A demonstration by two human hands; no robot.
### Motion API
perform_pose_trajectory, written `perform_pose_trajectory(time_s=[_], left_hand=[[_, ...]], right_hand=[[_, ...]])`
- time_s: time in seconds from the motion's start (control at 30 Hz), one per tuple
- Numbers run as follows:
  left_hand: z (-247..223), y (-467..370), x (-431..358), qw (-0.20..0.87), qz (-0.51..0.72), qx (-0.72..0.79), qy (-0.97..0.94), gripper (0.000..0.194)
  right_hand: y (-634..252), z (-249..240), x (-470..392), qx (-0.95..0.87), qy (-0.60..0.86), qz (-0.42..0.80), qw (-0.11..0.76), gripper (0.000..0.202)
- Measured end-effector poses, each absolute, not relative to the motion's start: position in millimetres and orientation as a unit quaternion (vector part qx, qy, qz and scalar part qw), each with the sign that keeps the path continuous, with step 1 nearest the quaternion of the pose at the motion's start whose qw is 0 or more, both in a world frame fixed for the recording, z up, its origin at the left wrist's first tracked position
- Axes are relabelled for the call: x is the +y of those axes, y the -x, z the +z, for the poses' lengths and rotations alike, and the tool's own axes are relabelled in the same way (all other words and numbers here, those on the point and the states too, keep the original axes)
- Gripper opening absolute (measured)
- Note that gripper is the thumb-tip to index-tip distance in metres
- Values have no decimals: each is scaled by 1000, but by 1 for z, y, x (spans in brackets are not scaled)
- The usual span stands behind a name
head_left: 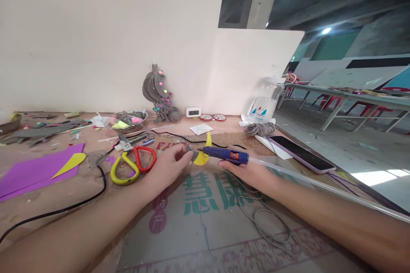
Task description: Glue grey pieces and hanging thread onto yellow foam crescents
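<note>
My right hand (pixel 243 170) is wrapped round a blue glue gun (pixel 226 154), with a long clear glue stick (pixel 288 172) running out of its back to the right. The gun's nozzle points left, at a small yellow cut-out piece (pixel 201 160). Between the fingertips of my left hand (pixel 174 160), a small grey piece (pixel 189 150) is pinched. The grey and yellow pieces touch or overlap; whether they are joined I cannot tell. Scissors (pixel 139 160) with one red and one yellow-green handle lie left of my left hand.
Purple sheets (pixel 41 168) with a yellow cut-out (pixel 70 164) lie at left. A black cord (pixel 104 179) crosses the table. Behind stand a bowl of bits (pixel 126 119), a small clock (pixel 193 112) and a clear jar (pixel 264 98). Grey yarn (pixel 260 129) and a phone (pixel 301 153) lie right.
</note>
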State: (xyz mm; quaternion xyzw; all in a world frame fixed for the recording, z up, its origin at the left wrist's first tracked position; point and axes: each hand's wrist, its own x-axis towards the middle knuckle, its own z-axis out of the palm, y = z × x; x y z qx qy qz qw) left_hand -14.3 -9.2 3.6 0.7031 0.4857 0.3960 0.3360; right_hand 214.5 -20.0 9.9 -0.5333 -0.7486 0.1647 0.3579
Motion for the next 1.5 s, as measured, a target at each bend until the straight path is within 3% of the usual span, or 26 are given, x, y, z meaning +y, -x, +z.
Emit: perform_pose_trajectory(time_s=[0.4, 0.63, 0.9, 1.13, 1.5], left_hand=[[0, 15, -4, 374, 415, 477, -678, 35], [-3, 13, -4, 379, 420, 473, -675, 36], [-1, 13, -4, 393, 412, 468, -676, 35], [1, 13, -5, 404, 399, 474, -673, 33], [-6, 15, 2, 435, 448, 465, -628, 38]], right_hand=[[-229, 37, -7, -738, 497, 227, 395, 42], [-240, 44, 12, -722, 527, 229, 385, 39], [-231, 57, 80, -775, 526, 164, 310, 39], [-218, 33, 134, -756, 586, 121, 264, 38], [-231, 23, 143, -765, 610, 76, 193, 48]])
